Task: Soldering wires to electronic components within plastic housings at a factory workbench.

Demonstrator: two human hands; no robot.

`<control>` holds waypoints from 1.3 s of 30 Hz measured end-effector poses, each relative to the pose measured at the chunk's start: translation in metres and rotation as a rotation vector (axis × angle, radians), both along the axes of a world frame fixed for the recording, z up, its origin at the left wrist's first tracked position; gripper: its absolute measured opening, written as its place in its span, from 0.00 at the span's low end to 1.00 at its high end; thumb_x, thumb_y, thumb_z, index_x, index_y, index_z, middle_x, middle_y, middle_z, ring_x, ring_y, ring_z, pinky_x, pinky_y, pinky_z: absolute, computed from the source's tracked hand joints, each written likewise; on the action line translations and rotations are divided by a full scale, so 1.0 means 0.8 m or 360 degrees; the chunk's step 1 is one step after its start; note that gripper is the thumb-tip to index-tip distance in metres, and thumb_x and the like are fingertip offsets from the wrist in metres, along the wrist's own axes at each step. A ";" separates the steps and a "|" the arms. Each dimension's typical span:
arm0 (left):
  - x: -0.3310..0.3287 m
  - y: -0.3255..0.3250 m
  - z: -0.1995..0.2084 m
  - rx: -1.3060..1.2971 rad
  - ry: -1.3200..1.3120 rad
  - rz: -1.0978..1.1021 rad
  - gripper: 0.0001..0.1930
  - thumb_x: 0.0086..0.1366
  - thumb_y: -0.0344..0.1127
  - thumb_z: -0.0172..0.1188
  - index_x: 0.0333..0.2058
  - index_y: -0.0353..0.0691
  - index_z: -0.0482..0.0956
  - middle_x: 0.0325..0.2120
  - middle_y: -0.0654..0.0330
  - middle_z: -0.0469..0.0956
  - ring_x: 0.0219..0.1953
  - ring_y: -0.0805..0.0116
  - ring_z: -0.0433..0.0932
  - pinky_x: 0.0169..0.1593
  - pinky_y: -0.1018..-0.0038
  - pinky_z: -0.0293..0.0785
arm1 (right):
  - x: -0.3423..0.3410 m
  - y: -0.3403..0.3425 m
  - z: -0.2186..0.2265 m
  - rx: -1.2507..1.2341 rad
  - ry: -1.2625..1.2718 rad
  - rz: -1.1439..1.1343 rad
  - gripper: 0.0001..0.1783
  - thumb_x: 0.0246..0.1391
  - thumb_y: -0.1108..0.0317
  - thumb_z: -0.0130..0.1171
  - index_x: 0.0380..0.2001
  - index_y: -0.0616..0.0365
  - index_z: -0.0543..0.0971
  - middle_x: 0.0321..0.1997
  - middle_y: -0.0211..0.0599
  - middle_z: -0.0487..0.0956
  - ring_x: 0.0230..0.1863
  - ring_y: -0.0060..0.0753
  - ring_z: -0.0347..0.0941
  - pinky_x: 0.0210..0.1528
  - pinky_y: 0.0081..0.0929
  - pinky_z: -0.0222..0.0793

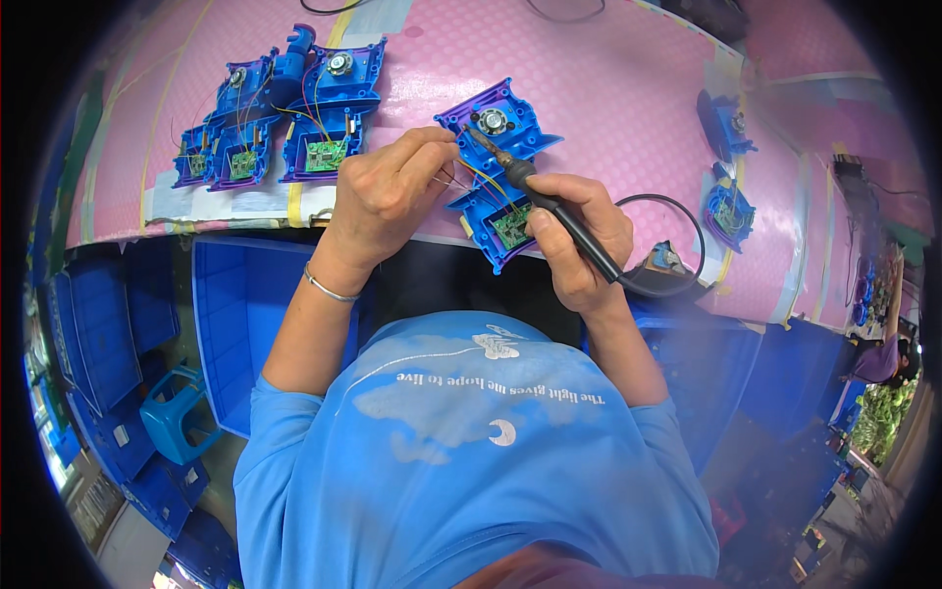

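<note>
My right hand (pixel 584 231) grips a soldering iron (pixel 522 175) by its black handle. The iron's metal tip points up and left, over the upper half of an opened blue plastic housing (pixel 538 135). A round speaker (pixel 494 122) sits in that half, right of the tip. In the lower half lies a green circuit board (pixel 510 229), with thin yellow and dark wires (pixel 479 173) running between the halves. My left hand (pixel 394 187) is closed in a pinch at the housing's left edge, beside the iron's tip. A thin wire appears to be between its fingers, which partly hide it.
Several similar opened housings (pixel 334 93) with wires and boards lie at the table's left. Two more blue parts (pixel 727 208) are at the right. The iron's black cable (pixel 703 240) loops right, near a small holder (pixel 667 258). Below the table stand blue crates (pixel 221 329) and a stool (pixel 175 417).
</note>
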State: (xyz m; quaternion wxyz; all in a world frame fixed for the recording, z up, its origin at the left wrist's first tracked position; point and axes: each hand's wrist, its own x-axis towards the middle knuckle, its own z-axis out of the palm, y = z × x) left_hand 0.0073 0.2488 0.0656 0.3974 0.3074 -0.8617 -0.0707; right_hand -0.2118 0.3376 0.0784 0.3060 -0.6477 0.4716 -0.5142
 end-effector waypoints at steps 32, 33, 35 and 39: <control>0.003 0.011 0.015 -0.0082 0.0115 0.0191 0.20 0.50 0.16 0.65 0.43 0.40 0.85 0.38 0.60 0.84 0.31 0.65 0.85 0.30 0.74 0.81 | -0.003 0.007 0.002 -0.0079 -0.0004 -0.0033 0.15 0.60 0.76 0.57 0.50 0.71 0.77 0.32 0.39 0.82 0.32 0.22 0.78 0.37 0.20 0.74; 0.003 0.015 0.018 -0.0019 0.0190 0.0181 0.20 0.50 0.15 0.65 0.43 0.40 0.86 0.37 0.60 0.83 0.29 0.66 0.84 0.29 0.75 0.80 | -0.004 0.008 0.002 -0.0094 -0.0003 -0.0040 0.15 0.60 0.76 0.57 0.50 0.71 0.77 0.33 0.39 0.82 0.32 0.22 0.78 0.37 0.20 0.74; 0.001 0.019 0.022 0.0043 0.0263 0.0172 0.20 0.50 0.15 0.64 0.42 0.40 0.86 0.36 0.61 0.83 0.28 0.67 0.84 0.28 0.75 0.79 | -0.005 0.010 0.004 -0.0109 -0.0003 -0.0046 0.15 0.60 0.76 0.57 0.50 0.71 0.77 0.33 0.40 0.82 0.32 0.22 0.78 0.37 0.20 0.75; -0.005 0.020 0.023 0.0035 0.0234 0.0003 0.16 0.52 0.19 0.69 0.40 0.41 0.86 0.35 0.62 0.82 0.27 0.69 0.82 0.27 0.76 0.78 | -0.007 0.013 0.005 -0.0118 0.0000 -0.0054 0.16 0.60 0.76 0.57 0.50 0.71 0.77 0.33 0.41 0.82 0.32 0.23 0.79 0.37 0.21 0.75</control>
